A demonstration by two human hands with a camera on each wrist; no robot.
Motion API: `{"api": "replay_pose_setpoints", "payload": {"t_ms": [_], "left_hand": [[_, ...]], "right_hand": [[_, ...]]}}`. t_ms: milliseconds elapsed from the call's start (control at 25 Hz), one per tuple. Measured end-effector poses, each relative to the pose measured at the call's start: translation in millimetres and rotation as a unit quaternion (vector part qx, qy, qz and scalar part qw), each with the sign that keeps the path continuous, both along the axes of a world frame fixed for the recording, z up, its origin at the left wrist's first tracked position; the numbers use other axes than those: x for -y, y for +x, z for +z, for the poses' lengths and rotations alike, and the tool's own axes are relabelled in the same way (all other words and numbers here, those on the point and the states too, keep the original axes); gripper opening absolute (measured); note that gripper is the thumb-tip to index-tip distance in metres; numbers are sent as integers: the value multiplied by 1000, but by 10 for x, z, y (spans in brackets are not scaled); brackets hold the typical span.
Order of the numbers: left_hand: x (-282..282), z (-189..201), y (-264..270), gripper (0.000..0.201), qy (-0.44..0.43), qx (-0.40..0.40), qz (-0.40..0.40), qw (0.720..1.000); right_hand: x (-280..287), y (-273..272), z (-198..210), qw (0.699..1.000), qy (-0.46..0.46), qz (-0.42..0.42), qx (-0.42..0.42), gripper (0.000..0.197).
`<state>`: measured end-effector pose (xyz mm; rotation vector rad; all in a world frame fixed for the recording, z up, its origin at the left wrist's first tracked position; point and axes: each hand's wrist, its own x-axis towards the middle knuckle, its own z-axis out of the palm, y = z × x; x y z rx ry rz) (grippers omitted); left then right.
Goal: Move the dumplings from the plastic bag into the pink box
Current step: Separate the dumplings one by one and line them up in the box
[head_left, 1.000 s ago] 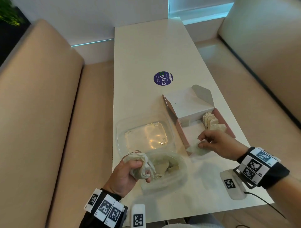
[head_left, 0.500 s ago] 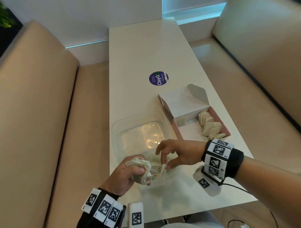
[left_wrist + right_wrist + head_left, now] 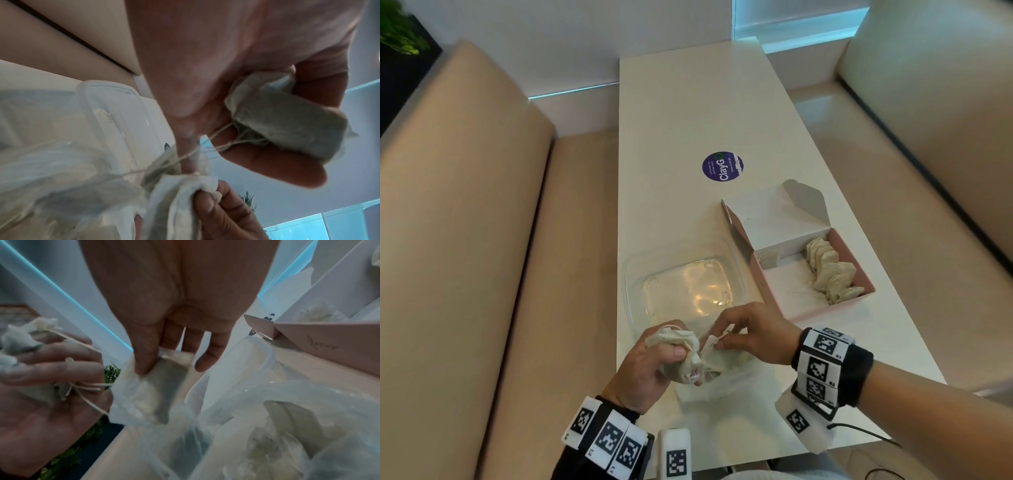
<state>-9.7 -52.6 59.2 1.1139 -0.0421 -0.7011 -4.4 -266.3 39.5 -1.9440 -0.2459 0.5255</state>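
Note:
In the head view my left hand [image 3: 669, 356] grips a crumpled bunch of pale dumplings [image 3: 676, 347] with strings, at the near left of the table. Touching it on the right, my right hand [image 3: 722, 337] pinches one dumpling [image 3: 709, 343] at the mouth of the clear plastic bag [image 3: 726, 371]. The right wrist view shows thumb and fingers pinching that dumpling [image 3: 152, 386] above the bag [image 3: 287, 426], which holds more. The left wrist view shows the gripped bunch [image 3: 287, 120]. The open pink box [image 3: 822, 310] stands to the right with a row of several dumplings [image 3: 828, 270] along its right side.
A clear plastic container [image 3: 681, 287] lies on the white table between the bag and the pink box. A round purple sticker [image 3: 722, 167] is farther back. Beige benches flank the table. The box's lid [image 3: 777, 222] stands open toward the back.
My right hand left the pink box, crossed back left to the bag and now pinches a dumpling next to my left hand. The left hand has kept its bunch and stayed put.

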Motion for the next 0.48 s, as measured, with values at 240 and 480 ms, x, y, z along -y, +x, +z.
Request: {"api": "replay_pose_setpoints", "payload": {"t_ms": [240, 480], "left_hand": [[-191, -3, 51, 32, 80, -71, 118, 987], [-142, -195, 97, 12, 241, -92, 209, 943]], "right_hand": [[352, 183, 153, 989, 49, -136, -17, 8], [659, 161, 352, 966, 169, -184, -67, 11]]}}
